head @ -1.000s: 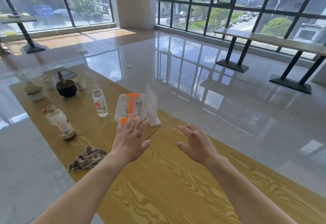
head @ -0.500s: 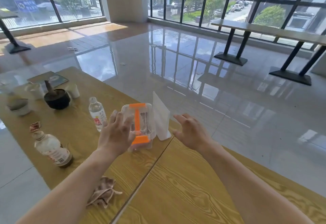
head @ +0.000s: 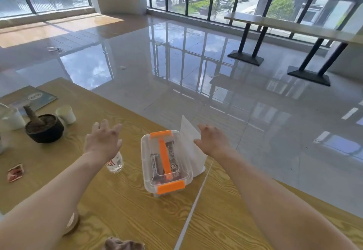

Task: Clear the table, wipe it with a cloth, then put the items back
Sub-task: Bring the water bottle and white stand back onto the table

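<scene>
A clear plastic box (head: 167, 161) with orange clips and an orange handle stands on the wooden table (head: 121, 206), snack packets inside it. A white folded card (head: 191, 147) stands against its right side. My left hand (head: 103, 141) hovers with spread fingers left of the box, above a small water bottle (head: 115, 164) that it partly hides. To the right of the box is my right hand (head: 212, 141), fingers spread, at the card's upper edge; I cannot tell if it touches. A brown cloth (head: 123, 244) lies at the bottom edge.
At the left stand a dark bowl with a pestle (head: 44, 128), a paper cup (head: 65, 114), a white cup (head: 10, 119) and a booklet (head: 29, 98). A red wrapper (head: 15, 172) lies near the left edge. A second bottle (head: 71, 223) shows under my left forearm.
My view moved forward over the box. My left hand left the box's near end and now hovers left of it above the water bottle. My right hand reached forward to the card.
</scene>
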